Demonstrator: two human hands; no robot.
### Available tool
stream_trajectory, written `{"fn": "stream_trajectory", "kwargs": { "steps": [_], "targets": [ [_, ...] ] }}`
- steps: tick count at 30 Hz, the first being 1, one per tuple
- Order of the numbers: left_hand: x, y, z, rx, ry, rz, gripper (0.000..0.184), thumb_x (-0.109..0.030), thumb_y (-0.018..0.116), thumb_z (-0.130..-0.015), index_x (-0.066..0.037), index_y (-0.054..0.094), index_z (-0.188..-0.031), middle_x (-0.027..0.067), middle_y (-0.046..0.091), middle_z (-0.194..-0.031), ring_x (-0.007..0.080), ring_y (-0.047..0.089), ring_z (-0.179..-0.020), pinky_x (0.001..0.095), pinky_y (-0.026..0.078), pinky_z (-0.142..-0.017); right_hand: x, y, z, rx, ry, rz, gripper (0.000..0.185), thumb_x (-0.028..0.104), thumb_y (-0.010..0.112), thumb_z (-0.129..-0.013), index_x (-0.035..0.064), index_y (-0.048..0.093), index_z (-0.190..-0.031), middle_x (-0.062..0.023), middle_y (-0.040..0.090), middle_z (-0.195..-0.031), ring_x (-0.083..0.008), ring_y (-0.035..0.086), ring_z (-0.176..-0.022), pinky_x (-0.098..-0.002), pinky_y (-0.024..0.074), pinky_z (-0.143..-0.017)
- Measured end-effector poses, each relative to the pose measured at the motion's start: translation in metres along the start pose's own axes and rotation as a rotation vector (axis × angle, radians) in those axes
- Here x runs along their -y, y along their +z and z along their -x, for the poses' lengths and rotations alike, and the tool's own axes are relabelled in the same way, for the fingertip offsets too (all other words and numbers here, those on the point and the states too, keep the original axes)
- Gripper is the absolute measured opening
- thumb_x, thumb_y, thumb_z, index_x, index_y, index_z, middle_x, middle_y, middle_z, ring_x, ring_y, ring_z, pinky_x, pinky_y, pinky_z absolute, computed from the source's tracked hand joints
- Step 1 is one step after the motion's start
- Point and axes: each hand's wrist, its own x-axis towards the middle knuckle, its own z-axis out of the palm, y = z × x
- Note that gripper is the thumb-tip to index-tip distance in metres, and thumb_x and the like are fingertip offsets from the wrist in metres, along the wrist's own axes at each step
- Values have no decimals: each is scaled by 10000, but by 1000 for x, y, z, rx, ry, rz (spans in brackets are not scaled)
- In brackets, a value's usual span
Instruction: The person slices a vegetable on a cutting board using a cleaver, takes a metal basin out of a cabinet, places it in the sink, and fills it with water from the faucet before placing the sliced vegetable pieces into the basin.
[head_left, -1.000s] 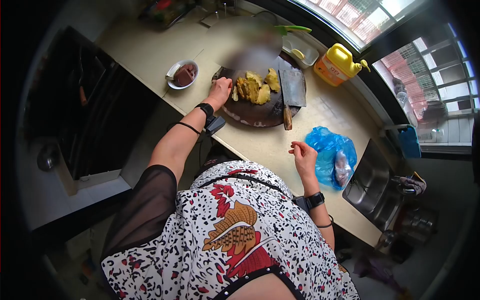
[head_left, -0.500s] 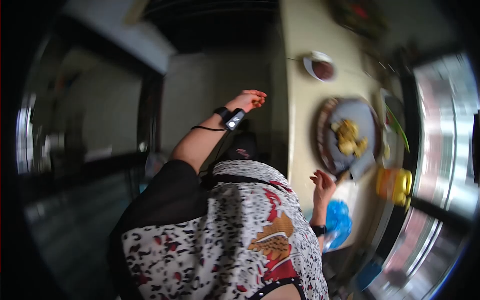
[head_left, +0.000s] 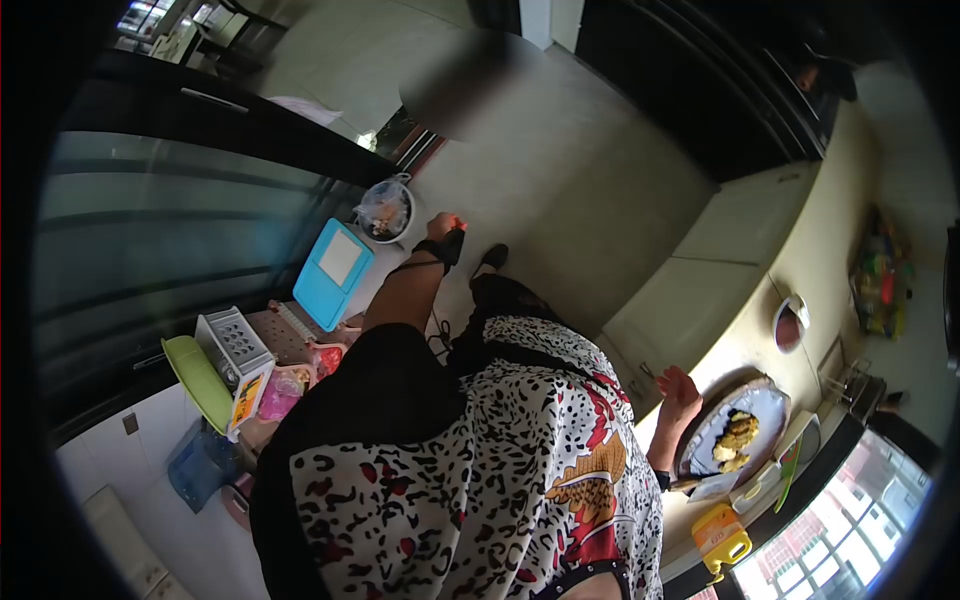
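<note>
Yellow food [head_left: 737,437] on board [head_left: 766,408], perhaps knocked by a careless swing of right hand [head_left: 680,396], grip half-open, empty; left hand [head_left: 444,227] curled, contents unclear.

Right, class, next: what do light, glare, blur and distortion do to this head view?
Head view: daylight whitens parts of the window; pale glare coats the round chopping board; the counter bends in a wide-angle curve; a dark blurred patch hides part of the floor near the top; the corners fall to black.
</note>
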Motion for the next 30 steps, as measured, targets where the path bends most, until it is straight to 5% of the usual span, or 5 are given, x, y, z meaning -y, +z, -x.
{"fn": "stream_trajectory", "kwargs": {
  "steps": [7,12,22,25,30],
  "targets": [
    [99,-160,-56,-332,129,-498,492,-435,609,-832,9,573,-1042,204,642,-898,309,619,-804,482,471,-679,63,106,-32,114,-24,117,204,49,502,-899,-54,657,-983,-134,691,-818,-196,691,-688,-284,556,-639],
    [7,-235,-25,-268,-438,1377,1090,-782,325,-805,-45,-157,-1448,165,-153,-1529,325,-109,-1415,609,-29,-1096,94,157,-38,161,-27,108,193,35,516,-900,-52,665,-984,-134,695,-822,-189,694,-691,-272,551,-617],
    [120,-274,-101,-350,-418,1118,639,-580,554,-855,-15,462,-1136,117,560,-1061,259,468,-1095,663,195,-1054,109,190,-28,83,48,154,175,123,610,-887,-24,705,-894,-103,691,-731,-152,682,-661,-244,528,-593],
    [173,-271,-120,-141,-109,1047,385,-211,738,-779,14,601,-1060,97,652,-968,250,628,-918,341,513,-834,95,180,-22,12,155,52,285,210,586,-915,-45,692,-841,-104,684,-712,-147,669,-632,-245,519,-575],
    [116,-264,-151,259,62,364,120,-241,570,-900,-124,575,-872,-29,508,-775,91,479,-726,248,427,-631,60,154,-16,-194,476,-224,369,267,547,-940,-69,655,-833,-146,692,-813,-202,686,-674,-277,542,-570]
  ]
}}
